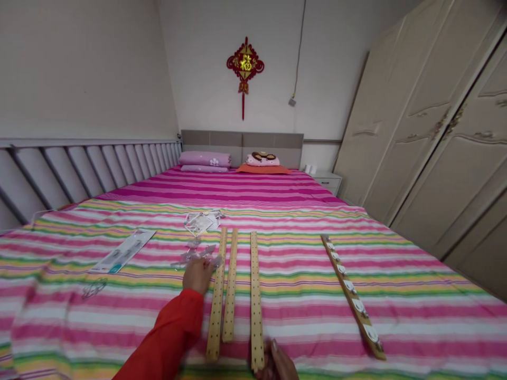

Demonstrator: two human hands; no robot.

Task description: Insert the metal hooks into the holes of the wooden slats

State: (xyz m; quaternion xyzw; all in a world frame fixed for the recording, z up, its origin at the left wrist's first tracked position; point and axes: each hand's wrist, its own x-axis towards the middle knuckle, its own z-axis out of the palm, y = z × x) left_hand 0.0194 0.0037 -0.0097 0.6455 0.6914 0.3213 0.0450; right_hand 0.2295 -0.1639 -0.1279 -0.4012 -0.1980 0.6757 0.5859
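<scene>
My left hand (198,275), in a red sleeve, is closed in a pinch on a small clear plastic packet (217,261). Around its fingertips lie more small clear packets (189,256); their contents are too small to make out. At the bottom, my right hand (278,363) is closed at the near end of a perforated wooden strip (255,295), its fingers partly hidden. Two similar strips, a longer one (217,303) and a shorter one (231,290), lie side by side to the left.
A wooden strip with several white round pieces (354,298) lies at right. Flat packaging (124,252), a thin wire-like bundle (94,288) and a heap of papers and packets (202,221) rest on the striped bedsheet (301,295). A rail (91,166) borders the left, a wardrobe (428,132) the right.
</scene>
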